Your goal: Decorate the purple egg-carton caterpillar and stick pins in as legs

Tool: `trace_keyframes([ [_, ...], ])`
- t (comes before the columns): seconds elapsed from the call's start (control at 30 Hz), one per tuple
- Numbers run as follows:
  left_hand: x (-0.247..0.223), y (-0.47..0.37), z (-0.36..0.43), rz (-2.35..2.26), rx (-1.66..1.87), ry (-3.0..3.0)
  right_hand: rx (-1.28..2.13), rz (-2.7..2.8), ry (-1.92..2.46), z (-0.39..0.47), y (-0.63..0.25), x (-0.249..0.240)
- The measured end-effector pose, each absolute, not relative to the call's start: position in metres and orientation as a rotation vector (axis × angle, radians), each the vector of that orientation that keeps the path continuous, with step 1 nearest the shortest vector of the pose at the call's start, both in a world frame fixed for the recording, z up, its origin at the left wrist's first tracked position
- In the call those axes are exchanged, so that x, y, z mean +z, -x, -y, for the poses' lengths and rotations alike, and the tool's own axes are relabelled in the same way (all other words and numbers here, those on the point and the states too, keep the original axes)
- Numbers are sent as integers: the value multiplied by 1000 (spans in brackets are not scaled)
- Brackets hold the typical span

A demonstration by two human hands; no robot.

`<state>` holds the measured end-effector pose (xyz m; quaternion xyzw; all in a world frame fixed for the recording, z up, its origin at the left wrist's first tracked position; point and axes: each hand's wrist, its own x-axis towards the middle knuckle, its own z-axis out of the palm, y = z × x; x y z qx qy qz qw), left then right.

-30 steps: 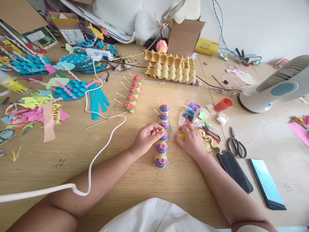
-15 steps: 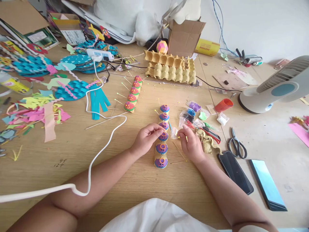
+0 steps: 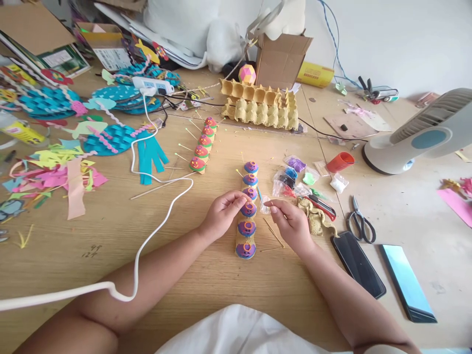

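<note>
Left hand and right hand pinch, contents unclear. Purple carton strip has orange trim; sticks lie loose.

Purple-and-blue egg-carton strip lies lengthwise on the table.

Purple-and-blue egg-carton strip; orange rings

- Our left hand pinches its fingertips together beside the purple-and-blue row of bumps; we cannot tell what they hold.
- Our right hand is just right of that row, thumb and forefinger close together.
- Near it on the table we see a red cutter and scissors.
- Farther off, we have a red-and-green row and egg cartons.
</note>
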<state>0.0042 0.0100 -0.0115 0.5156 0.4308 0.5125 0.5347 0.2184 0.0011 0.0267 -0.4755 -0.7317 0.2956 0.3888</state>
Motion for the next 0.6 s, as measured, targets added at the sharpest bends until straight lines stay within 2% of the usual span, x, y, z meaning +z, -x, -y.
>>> trace_keyframes([
  [0.2,-15,-4,-12,-1022,1247,-1156,1228,1698,1151,-5,-195,34],
  [0.27,-15,-4,-12,-1028,1254,-1150,1293,1564,1101,-7,-185,28],
  [0.37,-16,-3,-13,-1036,1263,-1139,1175,1543,1067,-9,-173,17],
  [0.6,-16,0,-14,-1028,1250,-1226,761,1875,1117,-7,-178,5],
])
